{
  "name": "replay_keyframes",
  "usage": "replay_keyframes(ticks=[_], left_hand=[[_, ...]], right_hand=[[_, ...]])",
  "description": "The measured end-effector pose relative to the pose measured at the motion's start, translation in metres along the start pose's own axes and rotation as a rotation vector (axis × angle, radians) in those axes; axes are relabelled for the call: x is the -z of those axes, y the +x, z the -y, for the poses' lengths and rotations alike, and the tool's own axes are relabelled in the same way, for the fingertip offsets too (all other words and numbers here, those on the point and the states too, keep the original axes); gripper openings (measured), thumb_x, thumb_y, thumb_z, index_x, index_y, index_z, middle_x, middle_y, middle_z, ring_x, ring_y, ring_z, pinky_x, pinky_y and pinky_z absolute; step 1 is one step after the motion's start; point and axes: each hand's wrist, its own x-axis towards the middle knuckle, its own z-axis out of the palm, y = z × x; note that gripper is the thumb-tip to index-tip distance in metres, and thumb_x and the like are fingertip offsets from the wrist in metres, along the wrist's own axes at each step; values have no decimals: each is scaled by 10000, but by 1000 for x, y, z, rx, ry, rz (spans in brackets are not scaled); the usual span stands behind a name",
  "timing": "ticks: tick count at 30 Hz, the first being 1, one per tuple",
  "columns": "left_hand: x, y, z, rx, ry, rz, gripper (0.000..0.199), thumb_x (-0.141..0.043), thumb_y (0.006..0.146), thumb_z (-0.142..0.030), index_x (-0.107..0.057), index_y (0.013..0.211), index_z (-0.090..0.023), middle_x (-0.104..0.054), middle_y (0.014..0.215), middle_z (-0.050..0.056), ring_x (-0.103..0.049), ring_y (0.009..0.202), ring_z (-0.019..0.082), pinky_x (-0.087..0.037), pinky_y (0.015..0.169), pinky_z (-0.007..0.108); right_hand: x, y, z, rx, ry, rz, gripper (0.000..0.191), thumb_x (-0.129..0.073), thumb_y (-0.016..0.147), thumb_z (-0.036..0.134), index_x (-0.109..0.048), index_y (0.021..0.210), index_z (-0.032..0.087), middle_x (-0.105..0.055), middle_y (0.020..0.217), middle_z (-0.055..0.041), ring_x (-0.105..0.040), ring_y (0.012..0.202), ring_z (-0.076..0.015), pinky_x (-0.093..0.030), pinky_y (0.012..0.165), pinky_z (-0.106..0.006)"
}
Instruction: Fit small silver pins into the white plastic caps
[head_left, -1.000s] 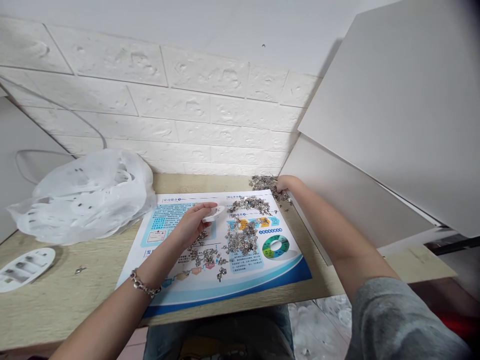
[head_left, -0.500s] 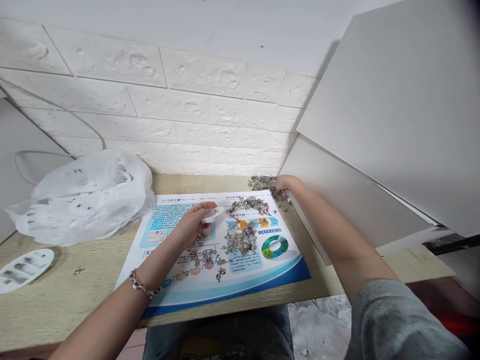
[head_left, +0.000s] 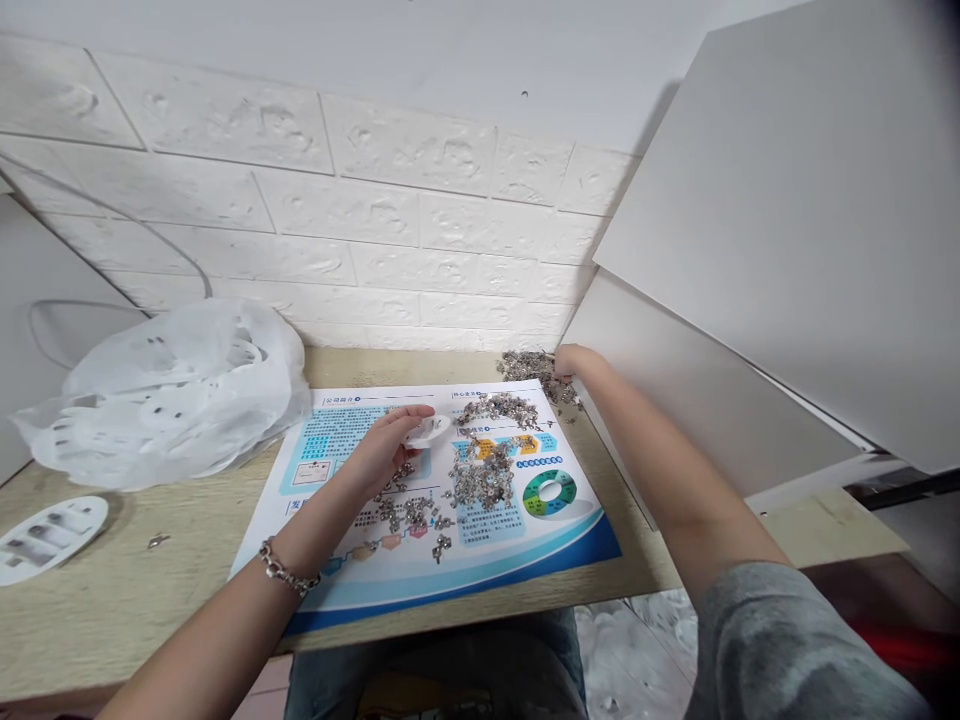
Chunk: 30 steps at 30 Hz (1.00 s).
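My left hand (head_left: 394, 445) is closed on a small white oval plastic piece (head_left: 431, 430), held above the printed sheet (head_left: 345, 590). To the right of that piece lie piles of small silvery metal parts (head_left: 484, 475) on the sheet. At the back of the table, my right hand (head_left: 568, 362) reaches to another heap of metal parts (head_left: 525, 368). Its fingers are mostly hidden by the hand itself and the heap, so what they hold cannot be made out. Another white oval piece (head_left: 79, 515) with dark metal parts set in its slots lies at the far left.
A clear plastic bag (head_left: 187, 400) of white pieces sits at the left against the brick-patterned wall (head_left: 390, 220). White boards (head_left: 750, 230) lean along the right side. One loose metal part (head_left: 157, 541) lies on the wooden table (head_left: 135, 610).
Both hands stay nearly where they were. The white piece in my left hand has tilted slightly, and my right forearm has shifted a little.
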Motion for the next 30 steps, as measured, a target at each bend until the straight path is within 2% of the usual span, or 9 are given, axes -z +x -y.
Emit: replay_keyframes(ticks=[4,8,10,11,16,20,25,30], left_hand=[[0,0,0,-12,2,-12,295,-611,650,-328,-628,896,-167,-575,967,74,-503,781,142,-382,574,218],[1,1,2,-29,62,28,264,-572,710,-362,-642,877,-171,-511,1170,75,-499,928,182,-413,639,230],[1,2,3,-50,92,63,263,-549,738,-382,-654,854,-172,-475,1228,65,-485,992,204,-426,678,245],[1,2,4,-62,102,77,267,-541,747,-391,-660,849,-174,-463,1245,59,-480,1010,211,-429,696,252],[0,4,9,-107,173,106,308,-568,735,-430,-677,899,-194,-400,1306,55,-494,1000,224,-430,746,291],[0,4,10,-219,224,142,286,-628,699,-404,-681,917,-227,-434,1265,51,-457,1081,230,-393,856,321],[-1,2,6,-316,342,138,230,-599,731,-381,-690,888,-240,-507,1174,51,-414,1142,222,-335,937,337],[-5,-1,4,-348,452,73,226,-561,754,-378,-693,869,-234,-509,1164,61,-441,1117,220,-345,929,338]], right_hand=[[4,-20,9,15,135,-101,186,-607,624,154,-643,789,77,-624,735,-117,-561,680,-169,-386,569,-220],[-13,-64,42,159,379,-167,282,-458,778,304,-612,925,119,-621,791,-55,-519,588,-93,-362,503,-184],[-24,-89,60,320,747,-164,288,-537,725,351,-624,861,113,-609,725,-48,-483,528,-85,-353,481,-194],[-28,-100,68,363,844,-139,284,-575,694,361,-627,832,118,-602,692,-39,-475,518,-83,-356,485,-197],[-46,-128,93,416,1113,-119,291,-644,621,378,-633,779,133,-601,677,-29,-494,554,-92,-378,524,-217],[-55,-136,108,434,1110,-78,267,-639,626,374,-640,757,141,-611,681,-31,-509,579,-106,-381,530,-224],[-57,-151,118,485,915,-146,211,-572,693,351,-653,736,161,-554,568,5,-433,502,-86,-327,481,-213],[-60,-156,121,521,883,-180,210,-554,718,344,-653,771,167,-609,688,-14,-480,553,-93,-359,517,-213]])
